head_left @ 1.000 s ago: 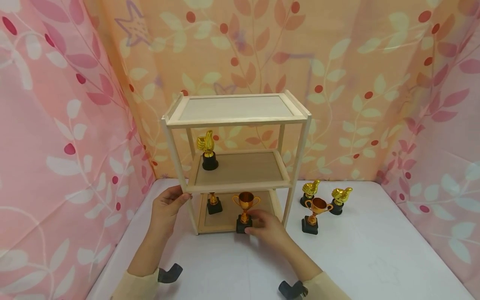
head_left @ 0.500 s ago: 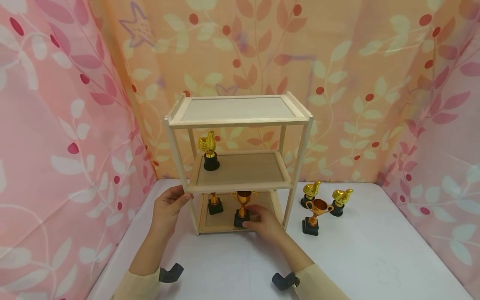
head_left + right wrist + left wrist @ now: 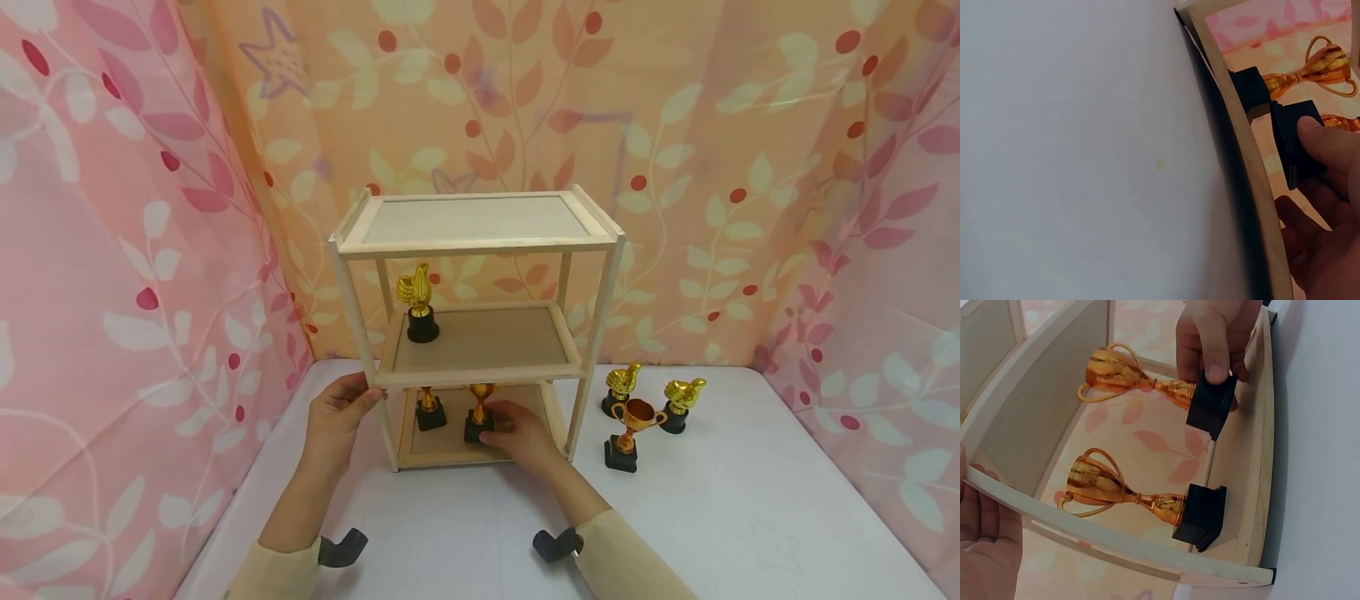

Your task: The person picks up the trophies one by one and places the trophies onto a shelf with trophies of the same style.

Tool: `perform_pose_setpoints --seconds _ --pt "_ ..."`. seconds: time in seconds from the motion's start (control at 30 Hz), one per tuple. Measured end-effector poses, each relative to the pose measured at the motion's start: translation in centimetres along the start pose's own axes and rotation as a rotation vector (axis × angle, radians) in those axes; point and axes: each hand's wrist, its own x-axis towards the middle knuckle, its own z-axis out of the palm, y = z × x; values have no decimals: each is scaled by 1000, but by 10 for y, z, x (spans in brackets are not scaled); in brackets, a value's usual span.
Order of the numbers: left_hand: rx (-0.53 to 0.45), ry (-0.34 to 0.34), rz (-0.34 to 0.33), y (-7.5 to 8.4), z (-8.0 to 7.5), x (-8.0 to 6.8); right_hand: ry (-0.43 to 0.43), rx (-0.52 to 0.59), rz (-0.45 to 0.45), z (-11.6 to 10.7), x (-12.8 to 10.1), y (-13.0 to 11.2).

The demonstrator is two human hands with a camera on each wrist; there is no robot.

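Note:
A pale wooden three-tier shelf [image 3: 480, 243] stands on the white table. My left hand [image 3: 358, 402] grips its front left post at the middle tier; its palm [image 3: 985, 550] shows in the left wrist view. My right hand [image 3: 501, 427] reaches into the bottom tier and pinches the black base [image 3: 1211, 403] of a copper cup trophy [image 3: 478, 398], thumb [image 3: 1329, 139] on the base [image 3: 1294, 134]. A second copper cup trophy [image 3: 429, 408] stands just left of it on the same tier, also seen as the nearer cup [image 3: 1122, 494]. A gold thumbs-up trophy [image 3: 418, 304] stands on the middle tier.
To the right of the shelf, on the table [image 3: 750, 517], stand two gold thumbs-up trophies [image 3: 621, 387] [image 3: 681, 402] and a copper cup trophy [image 3: 630, 433]. Pink and orange leaf-print curtains close in the left, back and right. The top tier holds nothing.
My right hand has carried the copper cup trophy from the front edge of the bottom tier further in, under the middle tier. The left hand has stayed on the post.

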Motion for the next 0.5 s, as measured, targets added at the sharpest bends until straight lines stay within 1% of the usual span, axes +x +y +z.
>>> perform_pose_setpoints --seconds 0.27,0.37,0.5 --pt "-8 8 -26 0 0 0 17 -47 20 6 14 1" --pt "-3 5 -22 -1 -1 0 22 -73 16 8 17 4" --pt "-3 -1 -13 -2 -1 1 25 -76 12 11 21 7"
